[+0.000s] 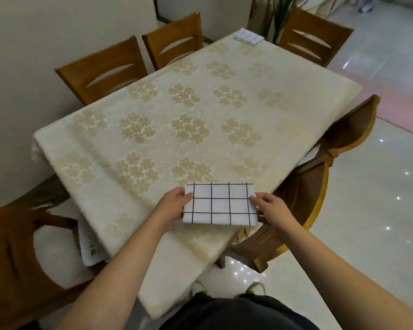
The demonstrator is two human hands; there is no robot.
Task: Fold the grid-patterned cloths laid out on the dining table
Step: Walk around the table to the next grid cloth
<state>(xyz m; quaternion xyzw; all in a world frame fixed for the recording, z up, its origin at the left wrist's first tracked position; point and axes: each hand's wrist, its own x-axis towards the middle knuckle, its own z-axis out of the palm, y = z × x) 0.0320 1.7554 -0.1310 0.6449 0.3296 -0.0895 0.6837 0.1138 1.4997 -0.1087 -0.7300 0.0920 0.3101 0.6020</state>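
Observation:
A white cloth with a black grid (221,204) is folded into a small rectangle near the front right corner of the dining table (153,129). My left hand (171,207) grips its left edge with the thumb on top. Its right edge is gripped by my right hand (271,211). The cloth sits just above or on the table; I cannot tell which. A second folded grid cloth (248,36) lies at the table's far corner.
The table wears a cream tablecloth with a gold flower pattern. Wooden chairs stand around it: two at the back left (105,70), one at the far end (312,36), one at the right (320,177), one at the near left (17,258). A shiny tiled floor lies to the right.

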